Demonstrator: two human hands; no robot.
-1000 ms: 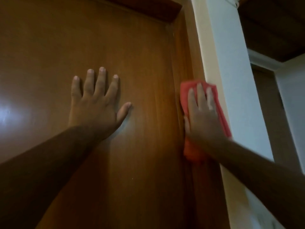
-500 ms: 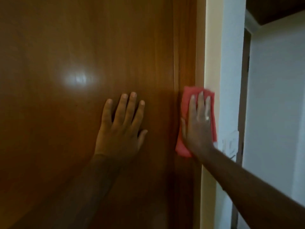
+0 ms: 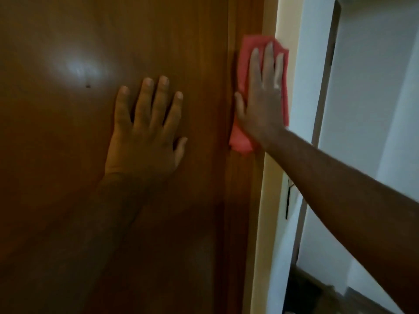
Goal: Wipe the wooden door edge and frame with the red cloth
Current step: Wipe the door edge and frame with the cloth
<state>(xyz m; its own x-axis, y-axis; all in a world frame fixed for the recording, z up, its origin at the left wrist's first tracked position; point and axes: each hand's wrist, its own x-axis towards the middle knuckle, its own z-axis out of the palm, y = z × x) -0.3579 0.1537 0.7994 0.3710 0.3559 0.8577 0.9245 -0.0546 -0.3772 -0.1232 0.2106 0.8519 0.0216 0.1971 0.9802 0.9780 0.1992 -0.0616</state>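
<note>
right hand (image 3: 260, 105) flat, fingers spread, pinning the red cloth (image 3: 243, 64) to the frame (image 3: 246, 189); left hand (image 3: 145, 132) splayed empty on the door (image 3: 68, 155); unclenched, the cloth could slide free

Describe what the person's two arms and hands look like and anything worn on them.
Both forearms are bare as far as the frame shows, with no sleeves, watch or bracelet. The left hand is ungloved, its short nails visible. The right hand is ungloved too; a pale spot on one finger could be a ring, but blur prevents certainty.
</note>
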